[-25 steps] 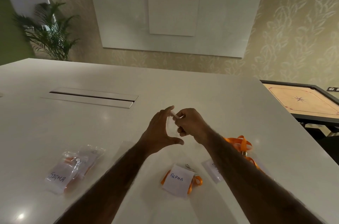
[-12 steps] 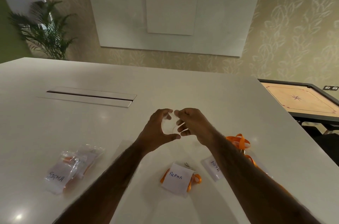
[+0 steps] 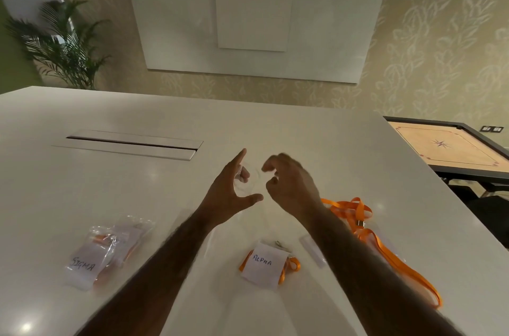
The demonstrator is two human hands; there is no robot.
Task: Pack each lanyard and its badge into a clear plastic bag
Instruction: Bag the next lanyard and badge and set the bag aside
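clear bag [image 3: 249,184]: barely-there film held up off the tabletop [image 3: 303,126], in the gap between the two hands. Way too see-through to trace its edges or find the mouth.
left hand [image 3: 230,192]: spread wide, index straight, thumb stuck out to the right, one finger tucked in at the film. Can't tell if it's actually pinching it.
right hand [image 3: 292,187]: fingers hooked like a claw, a bit blurred, tips pointing left toward the film. Whether it has hold of anything, no idea.
ALPHA badge [image 3: 264,264]: flat on the tabletop with its orange lanyard [image 3: 293,265] folded under it, loops poking out left and right.
which way: straight back toward the person from the gap between the hands, lying between the two forearms.
long axis: the card runs near-to-far with a slight tilt, metal clip at the far end, so that end already faces the bag.
nearer hand: pretty much even. I'd pick the right one, as the left looks like it's propping the bag.
loose lanyard [image 3: 358,209]: sprawled on the right, partly under the right forearm, second badge [image 3: 312,250] peeking out. Not packed.
SIGMA bag [image 3: 91,258]: near left, already filled, well apart.
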